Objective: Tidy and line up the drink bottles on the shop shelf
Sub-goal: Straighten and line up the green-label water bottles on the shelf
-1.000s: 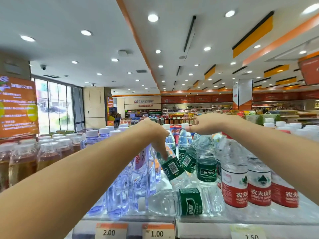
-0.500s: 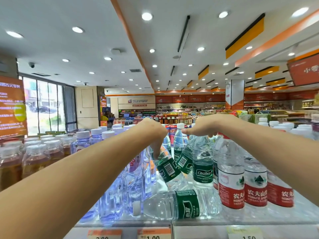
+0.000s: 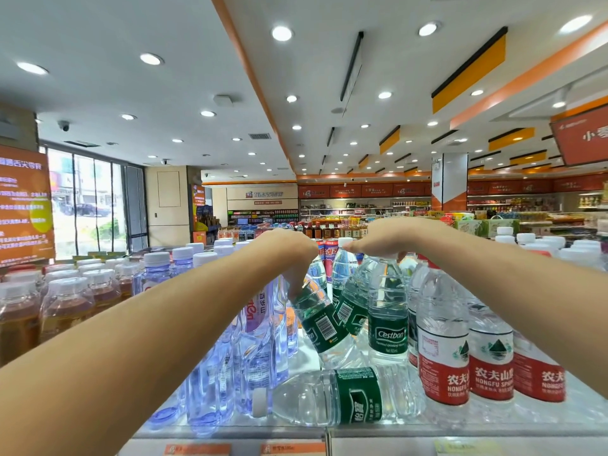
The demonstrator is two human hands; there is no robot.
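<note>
Several green-label water bottles stand on the shop shelf [image 3: 493,422]. My left hand [image 3: 289,251] grips the top of a tilted green-label bottle [image 3: 320,319] that leans to the left. My right hand [image 3: 383,236] is closed over the cap of an upright green-label bottle [image 3: 387,317]. Between them a second leaning green-label bottle [image 3: 353,301] tilts right. Another green-label bottle [image 3: 335,396] lies on its side at the shelf's front, cap pointing left.
Red-label water bottles [image 3: 444,340] stand in rows on the right. Purple-tinted bottles [image 3: 250,340] and brown tea bottles [image 3: 65,304] fill the left. Price tags [image 3: 292,448] run along the shelf's front edge. Shop aisles lie beyond.
Both hands stay on the bottle tops in about the same place. The view has dipped a little, so the shelf's price tags sit lower in the frame.
</note>
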